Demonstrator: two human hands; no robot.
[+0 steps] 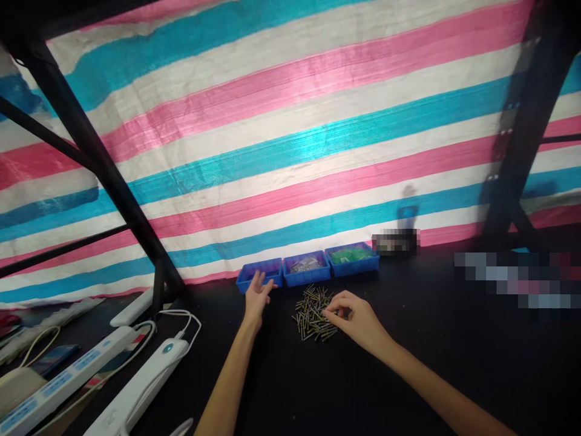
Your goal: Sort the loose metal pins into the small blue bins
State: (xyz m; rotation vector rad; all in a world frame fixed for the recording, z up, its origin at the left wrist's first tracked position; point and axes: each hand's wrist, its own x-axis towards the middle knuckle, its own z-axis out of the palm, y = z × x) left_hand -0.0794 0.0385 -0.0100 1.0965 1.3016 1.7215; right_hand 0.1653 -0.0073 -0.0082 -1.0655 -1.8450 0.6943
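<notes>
A pile of thin metal rod-like pieces (313,318), some with yellowish parts, lies on the black table. My right hand (358,318) is at the pile's right side, thumb and fingertips pinched together; what lies between them is too small to make out. My left hand (256,298) is held in front of the left blue bin (242,287), fingers apart, nothing visible in it. The middle blue bin (306,279) contains small pieces in clear plastic. Green material fills the right blue bin (356,267).
White power strips (149,381) and cables (197,327) cover the left of the black table (290,387). A black metal frame post (113,188) rises at left, before a striped plastic sheet (295,139). Blurred-out items sit at the right.
</notes>
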